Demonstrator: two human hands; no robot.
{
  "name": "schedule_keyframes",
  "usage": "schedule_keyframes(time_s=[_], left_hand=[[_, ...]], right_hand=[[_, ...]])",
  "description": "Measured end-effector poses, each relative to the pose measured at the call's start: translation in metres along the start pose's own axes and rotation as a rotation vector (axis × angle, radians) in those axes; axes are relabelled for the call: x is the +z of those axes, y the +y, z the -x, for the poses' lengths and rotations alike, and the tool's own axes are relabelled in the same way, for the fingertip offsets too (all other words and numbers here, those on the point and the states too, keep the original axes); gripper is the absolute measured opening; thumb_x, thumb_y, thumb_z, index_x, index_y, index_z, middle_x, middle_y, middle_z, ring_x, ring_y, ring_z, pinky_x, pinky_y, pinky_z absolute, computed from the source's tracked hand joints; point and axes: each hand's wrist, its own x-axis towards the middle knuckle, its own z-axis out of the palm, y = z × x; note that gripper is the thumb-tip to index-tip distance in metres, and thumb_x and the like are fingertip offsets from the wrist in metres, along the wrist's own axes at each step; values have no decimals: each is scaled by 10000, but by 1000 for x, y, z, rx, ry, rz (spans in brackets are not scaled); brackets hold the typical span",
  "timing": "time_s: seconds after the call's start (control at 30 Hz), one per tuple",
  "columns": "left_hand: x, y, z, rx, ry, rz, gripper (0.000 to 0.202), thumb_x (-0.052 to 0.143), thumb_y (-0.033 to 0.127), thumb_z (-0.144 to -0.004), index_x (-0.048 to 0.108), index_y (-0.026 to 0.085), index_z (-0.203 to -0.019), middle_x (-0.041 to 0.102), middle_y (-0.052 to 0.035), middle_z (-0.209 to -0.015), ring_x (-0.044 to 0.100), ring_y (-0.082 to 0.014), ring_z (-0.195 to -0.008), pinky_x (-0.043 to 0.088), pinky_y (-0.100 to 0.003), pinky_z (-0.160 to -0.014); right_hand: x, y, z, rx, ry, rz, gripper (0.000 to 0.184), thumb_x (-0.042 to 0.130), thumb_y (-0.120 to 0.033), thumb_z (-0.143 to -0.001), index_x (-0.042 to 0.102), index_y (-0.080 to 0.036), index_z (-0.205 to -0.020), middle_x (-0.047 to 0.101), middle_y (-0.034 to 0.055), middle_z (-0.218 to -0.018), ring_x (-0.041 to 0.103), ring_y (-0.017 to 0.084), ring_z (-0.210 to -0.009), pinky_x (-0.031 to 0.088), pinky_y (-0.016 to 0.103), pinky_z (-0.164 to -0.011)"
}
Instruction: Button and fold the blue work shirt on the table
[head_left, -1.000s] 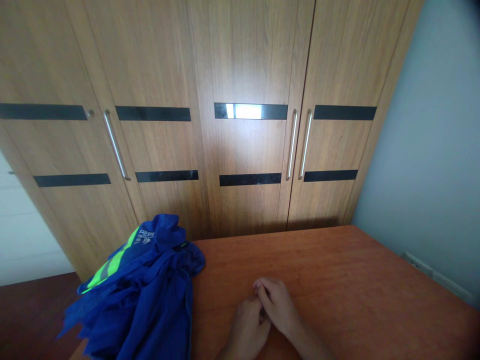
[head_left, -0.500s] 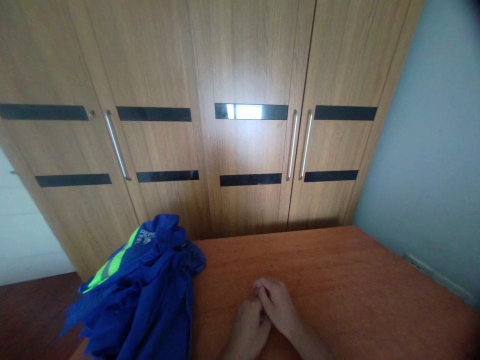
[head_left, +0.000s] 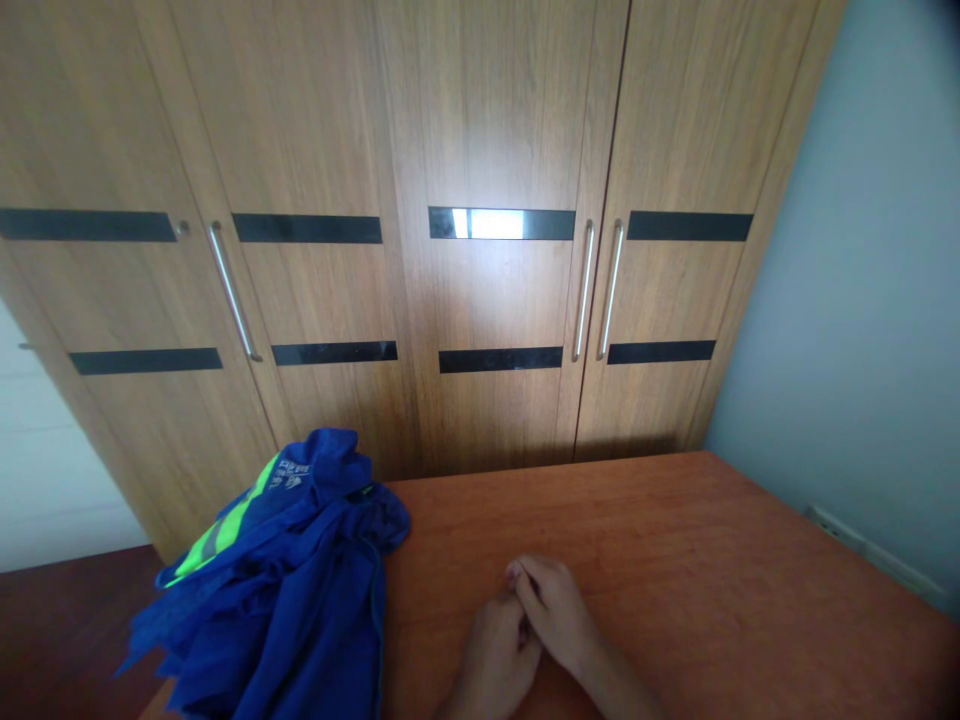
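Note:
Both of my hands rest together over the reddish-brown wooden table (head_left: 675, 570), near its front. My left hand (head_left: 501, 645) is closed, its fingers curled inward. Across its fingers lies my right hand (head_left: 556, 612), also closed, with the thumb bent over the top. No object shows in either hand, and the inner fingers are partly hidden where the hands meet. To the left of them, apart from both hands, a crumpled blue jacket (head_left: 300, 590) with a yellow-green reflective stripe and white lettering lies over the table's left side.
A wooden wardrobe (head_left: 495, 420) with black strips and metal handles (head_left: 585, 290) stands behind the table, its doors shut. On the right is a pale blue wall (head_left: 862, 300) with a socket strip (head_left: 836, 530) low on it. Dark floor (head_left: 67, 630) shows at lower left.

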Motion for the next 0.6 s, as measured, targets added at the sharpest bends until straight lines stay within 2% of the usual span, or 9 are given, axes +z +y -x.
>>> schedule_keyframes(time_s=[0.17,0.37,0.5,0.6], left_hand=[[1,-2,0,32,7,10,261,422,80,-749,650,154,-854,681,-44,-784,601,-155,-681,404,-239,-614],[-3,4,3,71,50,1,264,397,76,-789,639,183,-791,675,-27,-771,609,-151,-711,444,-239,-667],[-22,21,6,152,163,-44,283,409,83,-816,645,220,-892,696,-26,-894,634,-160,-845,477,-271,-783],[-50,34,6,155,307,-90,273,433,136,-845,616,229,-1025,692,-35,-998,639,-165,-932,493,-299,-853]], right_hand=[[0,1,1,-7,10,-16,281,377,-216,-912,626,-201,-782,660,18,-758,610,153,-730,407,238,-695],[-4,18,-7,13,25,-47,321,369,-280,-926,635,-188,-770,648,20,-699,603,153,-678,407,238,-654],[-8,28,-12,61,29,-106,376,337,-324,-943,623,-182,-744,632,17,-645,594,149,-615,408,231,-604],[-8,30,-12,47,15,-102,372,346,-317,-941,617,-182,-726,629,13,-639,590,145,-601,402,227,-591]])
